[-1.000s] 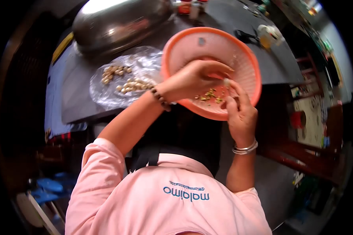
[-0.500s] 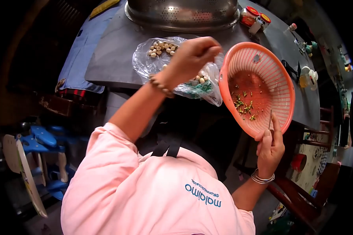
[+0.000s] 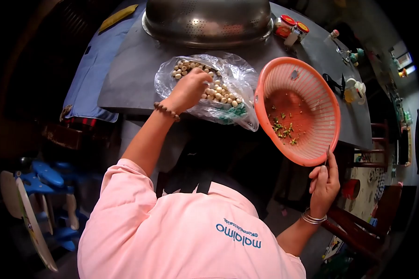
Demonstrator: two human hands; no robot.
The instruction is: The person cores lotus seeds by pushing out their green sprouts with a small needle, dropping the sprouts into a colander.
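My left hand (image 3: pixel 187 89), fingers curled together, is over a clear plastic bag (image 3: pixel 237 74) on the table. Small round cream-white vegetables (image 3: pixel 221 94) fill the bag; their exact kind is not plain. Whether one is between my left fingertips is hidden. My right hand (image 3: pixel 325 187) grips a small knife (image 3: pixel 327 154), its thin blade pointing up by the near rim of a coral plastic basket (image 3: pixel 334 116). Green trimmings (image 3: pixel 283 129) lie on the basket's floor. The basket tilts toward me at the table's edge, right of the bag.
A large perforated metal colander (image 3: pixel 207 23) stands upside down beyond the bag. Two red-lidded jars (image 3: pixel 285 27) are to its right. A dark stand and a small pitcher (image 3: pixel 354 92) sit right of the basket. Blue cloth (image 3: pixel 92 69) lies left of the grey table (image 3: pixel 125 79).
My left hand has moved left and away from the basket's rim, down to the vegetables in the bag. My right hand keeps hold of the knife, slightly lower. The whole view has shifted a little.
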